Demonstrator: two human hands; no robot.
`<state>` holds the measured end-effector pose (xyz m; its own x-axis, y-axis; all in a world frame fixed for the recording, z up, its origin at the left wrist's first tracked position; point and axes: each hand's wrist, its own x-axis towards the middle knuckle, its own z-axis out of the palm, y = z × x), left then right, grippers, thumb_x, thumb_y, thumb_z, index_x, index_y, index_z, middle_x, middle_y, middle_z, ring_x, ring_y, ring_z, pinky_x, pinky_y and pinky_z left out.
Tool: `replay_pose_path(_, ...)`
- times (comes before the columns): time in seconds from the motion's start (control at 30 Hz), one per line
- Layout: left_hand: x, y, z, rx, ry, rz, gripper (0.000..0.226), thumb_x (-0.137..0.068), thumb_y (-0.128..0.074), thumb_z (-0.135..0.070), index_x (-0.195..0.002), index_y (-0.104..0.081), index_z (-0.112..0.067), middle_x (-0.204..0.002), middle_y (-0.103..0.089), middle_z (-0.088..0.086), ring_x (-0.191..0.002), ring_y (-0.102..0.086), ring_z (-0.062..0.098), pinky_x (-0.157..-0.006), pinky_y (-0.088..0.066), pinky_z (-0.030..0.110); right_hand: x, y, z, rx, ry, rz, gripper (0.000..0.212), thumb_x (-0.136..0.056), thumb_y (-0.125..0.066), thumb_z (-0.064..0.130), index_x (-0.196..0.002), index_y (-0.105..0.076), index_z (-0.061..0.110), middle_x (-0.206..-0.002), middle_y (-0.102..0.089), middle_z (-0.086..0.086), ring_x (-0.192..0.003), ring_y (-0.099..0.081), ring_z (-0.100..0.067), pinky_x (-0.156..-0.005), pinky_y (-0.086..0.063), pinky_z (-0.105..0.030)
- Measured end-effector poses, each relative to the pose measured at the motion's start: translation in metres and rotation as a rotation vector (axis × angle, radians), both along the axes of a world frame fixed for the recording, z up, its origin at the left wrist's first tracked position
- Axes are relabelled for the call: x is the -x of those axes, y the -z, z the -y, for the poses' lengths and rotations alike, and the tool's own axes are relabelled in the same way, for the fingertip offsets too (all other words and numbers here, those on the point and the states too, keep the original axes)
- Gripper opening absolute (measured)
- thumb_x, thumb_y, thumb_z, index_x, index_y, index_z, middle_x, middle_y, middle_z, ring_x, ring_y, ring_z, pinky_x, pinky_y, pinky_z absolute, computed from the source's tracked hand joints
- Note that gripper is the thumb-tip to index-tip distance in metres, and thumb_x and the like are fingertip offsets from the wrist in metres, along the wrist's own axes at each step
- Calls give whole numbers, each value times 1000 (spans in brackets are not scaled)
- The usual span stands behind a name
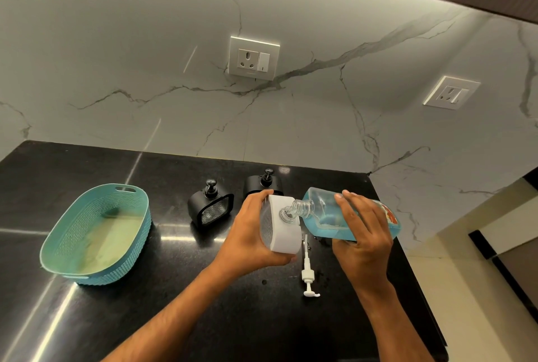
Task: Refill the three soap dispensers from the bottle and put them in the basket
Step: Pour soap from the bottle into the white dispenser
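- Left hand (250,233), centre of frame, fingers and thumb wrapped round the white dispenser (281,224); dispenser held off the counter, tilted, pump out, open neck facing right.
- Right hand (361,230), right of centre, fingers curled over the top of the bottle (349,217), thumb underneath.
- Bottle clear plastic with blue liquid, lying almost on its side, cap off, threaded mouth touching the dispenser's opening. Red-and-white label at its far right end, text unreadable.
- Liquid flow at the neck: cannot tell, too small and glare.
- White pump (308,273) lies flat on the black counter (163,315) just below the two hands, tube end pointing up-frame.
- Black dispenser (210,206) stands upright left of centre, pump on, clear front panel facing the camera.
- Second black dispenser (263,184) stands behind the left hand, upper centre of the counter, lower part hidden by hand.
- Teal basket (70,233), left side of frame, sits on the counter well apart from the dispensers; nothing from the task inside.
- Marble wall (116,41) behind, wall socket (254,58) in the upper centre, second socket (451,92) at right.
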<state>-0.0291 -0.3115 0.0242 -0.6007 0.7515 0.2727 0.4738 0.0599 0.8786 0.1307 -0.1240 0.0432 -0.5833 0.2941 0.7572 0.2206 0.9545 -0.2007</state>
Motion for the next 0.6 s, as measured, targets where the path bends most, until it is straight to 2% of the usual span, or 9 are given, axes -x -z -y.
replay_pose_path(0.33, 1, -1, -1, -13, -5, -5, 115, -52, -100, -47, -145, -33, -39, -140, -44, -16, -132, -45, -3, -102, -36, 2, 1, 1, -2, -4, -6, 4, 72, -68, -92, 6, -134, -64, 5, -133, -66, -14, -128, -58, -34, -102, -52, -55)
replay_pose_path(0.6, 2, 1, -1, -11, -9, -10, 115, -53, -101, -44, -147, -35, -34, -140, -44, -17, -132, -45, -2, -102, -37, 3, 2, 2, -3, -6, -11, -2, 74, -67, -93, 6, -134, -64, 6, -134, -65, -13, -129, -57, -33, -106, -49, -49)
